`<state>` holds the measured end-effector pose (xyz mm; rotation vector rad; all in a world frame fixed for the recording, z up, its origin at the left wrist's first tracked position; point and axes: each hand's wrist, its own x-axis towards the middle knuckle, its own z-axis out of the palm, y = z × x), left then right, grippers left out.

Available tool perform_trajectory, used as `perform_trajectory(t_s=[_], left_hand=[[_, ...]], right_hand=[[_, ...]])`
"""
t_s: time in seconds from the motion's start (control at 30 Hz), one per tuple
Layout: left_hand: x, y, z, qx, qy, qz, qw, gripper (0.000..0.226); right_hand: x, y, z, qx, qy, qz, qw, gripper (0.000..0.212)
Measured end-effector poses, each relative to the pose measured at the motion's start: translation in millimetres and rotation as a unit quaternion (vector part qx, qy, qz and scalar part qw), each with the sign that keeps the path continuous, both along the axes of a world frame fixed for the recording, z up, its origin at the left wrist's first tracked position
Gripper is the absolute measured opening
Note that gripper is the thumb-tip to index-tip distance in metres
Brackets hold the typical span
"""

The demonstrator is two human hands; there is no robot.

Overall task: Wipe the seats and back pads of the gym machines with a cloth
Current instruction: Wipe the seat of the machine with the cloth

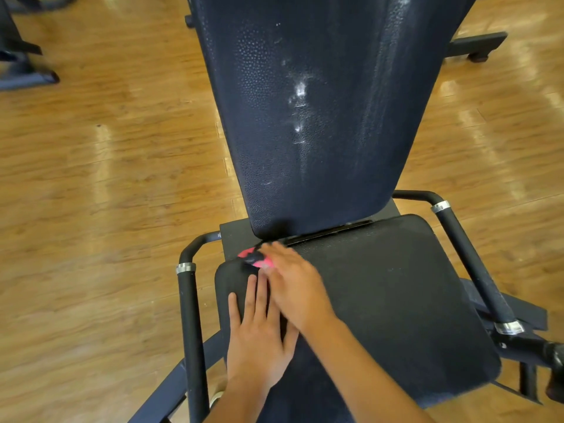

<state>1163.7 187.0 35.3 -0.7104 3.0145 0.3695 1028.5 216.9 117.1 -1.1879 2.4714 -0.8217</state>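
A dark padded seat [396, 300] and a tall dark back pad [305, 117] with white streaks belong to one gym machine. My left hand [256, 334] lies flat on the seat's left side, fingers straight. My right hand [294, 285] crosses over it, blurred. Its fingers are stretched out and press a pink cloth [263, 264] at the seat's back left corner. Most of the cloth is hidden under the fingers.
Black side handles with silver rings flank the seat on the left [187, 300] and right [467, 254]. A wooden floor [106, 193] surrounds the machine. Another machine's base [24, 74] stands at the far left, and a frame foot [476, 44] at the far right.
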Motion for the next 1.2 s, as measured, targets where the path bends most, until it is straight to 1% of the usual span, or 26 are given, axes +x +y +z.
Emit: perform_trajectory(t_s=[0.03, 0.1, 0.13, 0.17, 0.2, 0.27, 0.3, 0.33, 0.4, 0.47, 0.5, 0.67, 0.77, 0.9, 1.07, 1.13, 1.2], left_hand=[[-2.5, -1.1, 3.0, 0.0, 0.001, 0.026, 1.0, 0.074], [-1.3, 1.8, 1.5, -0.014, -0.007, 0.047, 0.999, 0.073], [-1.7, 1.4, 1.4, -0.024, -0.005, 0.041, 0.999, 0.073], [-2.4, 0.8, 2.3, -0.024, -0.01, 0.027, 0.999, 0.073], [-2.6, 0.9, 0.7, -0.028, -0.007, 0.03, 0.999, 0.073], [-3.4, 0.5, -1.1, -0.03, -0.005, 0.036, 0.999, 0.072], [-3.6, 0.1, -0.2, -0.026, -0.012, 0.038, 0.999, 0.072], [-3.1, 0.6, -0.6, -0.03, -0.016, 0.036, 0.999, 0.072], [-2.5, 1.1, -0.8, -0.031, -0.011, 0.035, 0.999, 0.072], [-3.0, 0.7, -0.3, -0.025, -0.013, 0.036, 0.999, 0.072], [-3.1, 0.8, -0.1, -0.023, -0.016, 0.036, 0.999, 0.072], [-2.7, 1.2, 0.4, -0.023, -0.023, 0.032, 0.999, 0.072], [-2.8, 1.6, 0.3, -0.021, -0.023, 0.032, 0.999, 0.073], [-1.9, 0.8, -1.3, -0.017, -0.024, 0.028, 0.999, 0.073], [3.2, -2.5, -9.2, -0.026, -0.048, -0.006, 0.998, 0.085], [3.7, -3.0, -9.2, -0.032, -0.05, -0.005, 0.998, 0.085], [2.0, -2.3, -6.3, -0.034, -0.037, 0.007, 0.999, 0.081]], right_hand=[[-11.1, 16.8, -0.2, -0.022, 0.008, -0.033, 0.999, 0.037], [-36.6, 54.1, 5.5, -0.05, -0.019, -0.162, 0.985, 0.029], [-50.8, 72.2, 11.8, -0.05, -0.032, -0.235, 0.97, 0.023], [-66.2, 89.4, 17.0, -0.047, -0.027, -0.301, 0.952, 0.022], [-81.0, 103.9, 21.5, -0.041, -0.004, -0.352, 0.935, 0.026], [-104.1, 118.7, 23.2, -0.022, 0.05, -0.407, 0.912, 0.033], [-110.8, 117.8, 17.1, 0.003, 0.065, -0.41, 0.91, 0.035], [-113.5, 112.9, 8.0, 0.039, 0.072, -0.393, 0.916, 0.035], [-107.7, 97.2, -17.1, 0.113, 0.069, -0.324, 0.937, 0.035], [-95.2, 81.9, -39.1, 0.152, 0.094, -0.271, 0.946, 0.035], [-90.0, 76.9, -46.2, 0.153, 0.107, -0.258, 0.948, 0.036], [-64.7, 65.6, -49.4, 0.131, 0.137, -0.159, 0.969, 0.039], [-54.3, 56.6, -46.5, 0.127, 0.141, -0.128, 0.973, 0.039], [-27.4, 27.9, -44.8, 0.135, 0.135, -0.04, 0.981, 0.049], [17.1, -7.6, -34.8, 0.098, 0.11, 0.082, 0.986, 0.036], [15.8, -4.3, -24.6, 0.074, 0.073, 0.084, 0.991, 0.039], [9.2, 5.1, -11.7, 0.031, 0.042, 0.025, 0.998, 0.049]])
